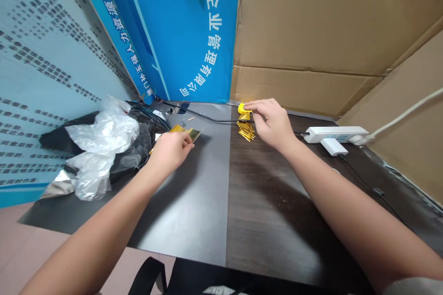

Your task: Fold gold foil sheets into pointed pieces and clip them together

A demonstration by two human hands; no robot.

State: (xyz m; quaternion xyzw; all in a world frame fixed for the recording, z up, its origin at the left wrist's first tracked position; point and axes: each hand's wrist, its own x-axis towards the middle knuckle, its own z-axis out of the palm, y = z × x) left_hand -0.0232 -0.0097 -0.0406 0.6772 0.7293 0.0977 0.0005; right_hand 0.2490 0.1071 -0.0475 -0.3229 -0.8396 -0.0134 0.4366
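Note:
My left hand (174, 146) is closed, pinching a shiny gold foil sheet (194, 135) over the grey part of the table. Part of the foil shows behind the knuckles. Farther right, my right hand (272, 122) has its fingertips on a small yellow object (242, 108), whose exact kind I cannot make out. Just below that object lies a pile of thin gold strips (245, 130), fanned out on the dark wood-grain surface. The palm hides whatever is under it.
Crumpled clear plastic bags (104, 133) and black plastic (129, 163) fill the left side. A black cable (211, 120) crosses the table behind my hands. A white power strip (337, 134) with a plugged-in charger (334, 146) lies right. Blue printed panels (194, 32) and cardboard (304, 23) enclose the back.

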